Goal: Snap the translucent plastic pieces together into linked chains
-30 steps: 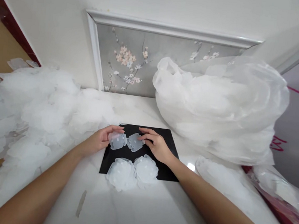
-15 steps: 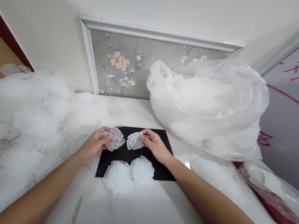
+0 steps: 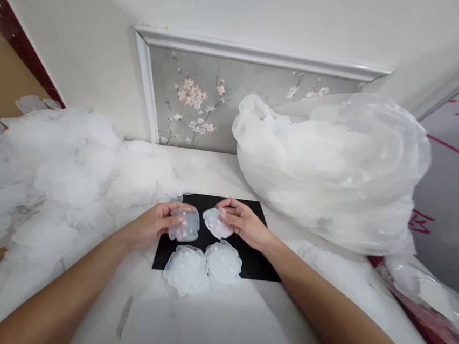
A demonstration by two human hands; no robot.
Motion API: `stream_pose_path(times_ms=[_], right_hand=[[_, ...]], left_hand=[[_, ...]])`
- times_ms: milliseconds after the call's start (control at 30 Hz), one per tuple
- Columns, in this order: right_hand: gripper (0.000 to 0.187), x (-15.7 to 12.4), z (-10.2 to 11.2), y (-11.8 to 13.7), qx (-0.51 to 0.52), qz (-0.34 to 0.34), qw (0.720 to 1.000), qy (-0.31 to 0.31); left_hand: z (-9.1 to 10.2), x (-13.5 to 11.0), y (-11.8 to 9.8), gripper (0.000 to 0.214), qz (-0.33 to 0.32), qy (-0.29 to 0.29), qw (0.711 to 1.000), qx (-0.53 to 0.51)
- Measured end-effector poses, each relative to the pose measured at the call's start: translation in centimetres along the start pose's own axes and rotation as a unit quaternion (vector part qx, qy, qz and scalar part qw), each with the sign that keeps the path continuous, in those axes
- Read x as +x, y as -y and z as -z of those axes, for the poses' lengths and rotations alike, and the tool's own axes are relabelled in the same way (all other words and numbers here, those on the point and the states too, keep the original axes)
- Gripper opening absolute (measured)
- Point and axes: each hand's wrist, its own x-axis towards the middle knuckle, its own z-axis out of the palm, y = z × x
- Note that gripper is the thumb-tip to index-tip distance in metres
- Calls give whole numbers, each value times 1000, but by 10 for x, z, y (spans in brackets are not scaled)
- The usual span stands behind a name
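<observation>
My left hand [image 3: 152, 225] grips a small sheer white dotted fabric petal [image 3: 184, 224], lifted a little above a black mat [image 3: 255, 264]. My right hand [image 3: 244, 222] pinches a second petal [image 3: 217, 223] of the same kind, tilted up beside the first. Two larger round dotted petals lie side by side at the mat's near edge, one on the left [image 3: 185, 270] and one on the right [image 3: 223, 262]. Both hands hover over the far half of the mat, close together.
A heap of loose white fabric petals [image 3: 62, 177] covers the table's left side. A big clear bag stuffed with white fabric [image 3: 331, 165] stands at the right, against a framed blossom picture [image 3: 204, 99]. A red-edged packet [image 3: 435, 316] lies at far right.
Both small petals, first pressed flat on the mat, have been picked up and turned in my fingers. The two larger petals have stayed put.
</observation>
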Motion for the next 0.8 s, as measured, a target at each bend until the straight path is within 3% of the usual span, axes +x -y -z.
stream_pose_path(times_ms=[100, 167, 233, 367, 400, 467, 533, 567, 633, 700, 800], right_hand=[[27, -9, -4, 9, -190, 8, 971, 143], [23, -13, -7, 15, -342, 50, 919, 188], [26, -12, -9, 21, -428, 99, 882, 168], [13, 16, -15, 25, -489, 175, 852, 61], [11, 28, -19, 24, -512, 199, 834, 45], [21, 55, -28, 19, -565, 253, 784, 42], [33, 80, -39, 12, -606, 294, 737, 52], [35, 91, -44, 9, -616, 303, 725, 59], [29, 108, -52, 3, -611, 306, 727, 70], [17, 115, -54, 1, -591, 301, 745, 68], [11, 111, -47, 2, -567, 293, 770, 20]], left_hand=[[-10, -12, -6, 37, -3, 133, 976, 174], [-17, -17, -6, 34, -34, 148, 944, 293], [-21, -17, -4, 31, -77, 108, 924, 359], [-10, -5, 7, 14, -156, -44, 909, 383], [-3, -1, 10, 11, -179, -104, 890, 407], [10, 7, 15, 12, -215, -211, 822, 483], [23, 14, 20, 14, -218, -250, 769, 547], [28, 17, 21, 13, -217, -252, 757, 562], [34, 21, 22, 9, -216, -245, 748, 577], [36, 22, 22, 13, -223, -237, 742, 586], [34, 21, 21, 17, -232, -231, 730, 600]])
